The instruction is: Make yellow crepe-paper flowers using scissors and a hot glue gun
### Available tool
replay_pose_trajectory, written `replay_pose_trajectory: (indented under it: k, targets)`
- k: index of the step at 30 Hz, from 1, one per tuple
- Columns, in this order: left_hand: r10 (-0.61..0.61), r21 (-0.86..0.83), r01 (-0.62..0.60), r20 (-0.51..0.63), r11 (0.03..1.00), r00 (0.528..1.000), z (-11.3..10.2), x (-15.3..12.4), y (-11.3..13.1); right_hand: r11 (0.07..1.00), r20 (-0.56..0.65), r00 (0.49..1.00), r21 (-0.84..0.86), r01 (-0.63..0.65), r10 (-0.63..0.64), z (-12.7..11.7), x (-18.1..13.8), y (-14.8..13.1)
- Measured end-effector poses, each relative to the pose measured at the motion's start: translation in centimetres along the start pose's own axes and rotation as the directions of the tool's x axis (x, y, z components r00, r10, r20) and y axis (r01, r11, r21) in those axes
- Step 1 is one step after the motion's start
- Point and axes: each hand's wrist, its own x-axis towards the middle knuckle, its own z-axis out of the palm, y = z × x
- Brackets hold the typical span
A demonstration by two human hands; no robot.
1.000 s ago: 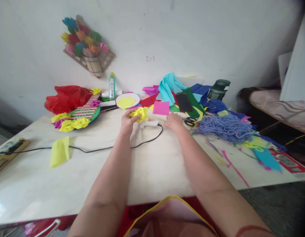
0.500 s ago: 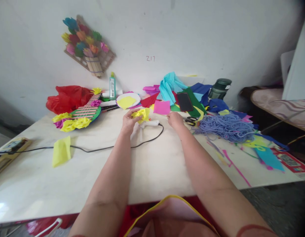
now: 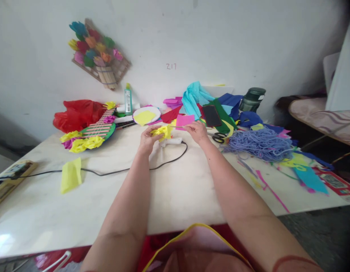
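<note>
My left hand (image 3: 148, 139) is closed around a yellow crepe-paper flower (image 3: 162, 132) above the middle of the table. Pinched in my right hand (image 3: 198, 131) is a thin wooden stick (image 3: 178, 126), its left end pointing at the flower; whether the tip touches the paper I cannot tell. Just below the flower lies a white glue gun (image 3: 172, 141) with a black cord. A pink paper square (image 3: 184, 121) is right behind the stick. Black-handled scissors (image 3: 219, 138) lie to the right of my right hand.
On the left are a decorated green disc (image 3: 102, 130) with sticks and paper flowers, a yellow paper piece (image 3: 71, 175) and a power strip (image 3: 14, 175). Blue yarn (image 3: 259, 145) piles at right. A phone (image 3: 211, 115), a bottle (image 3: 128, 100) and a dark jar (image 3: 252, 100) stand or lie behind.
My right hand has lifted off the tabletop and turned, raising the thin stick level toward the flower. My left hand stays in place with the flower.
</note>
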Motion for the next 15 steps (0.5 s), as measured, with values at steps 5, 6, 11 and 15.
replay_pose_trajectory:
  k: [5, 6, 11, 15]
  targets:
    - [-0.007, 0.012, 0.007, 0.022, 1.0, 1.0, -0.04, 0.03, -0.1, 0.999, 0.032, 0.999, -0.033, -0.009, 0.01, -0.33, 0.08, -0.62]
    - [-0.008, 0.017, 0.008, 0.027, 1.0, 1.0, -0.06, 0.04, -0.13, 0.999, 0.045, 0.999, -0.032, -0.003, 0.004, -0.39, 0.09, -0.7]
    - [-0.011, 0.054, 0.009, 0.035, 0.999, 0.999, 0.0, 0.01, -0.14, 1.0, 0.052, 0.999, -0.012, -0.001, 0.001, -0.48, 0.11, -0.91]
    - [-0.021, 0.056, 0.019, 0.035, 0.998, 0.999, 0.1, -0.05, -0.06, 1.0, 0.053, 0.999, -0.023, -0.001, 0.003, -0.43, 0.12, -0.92]
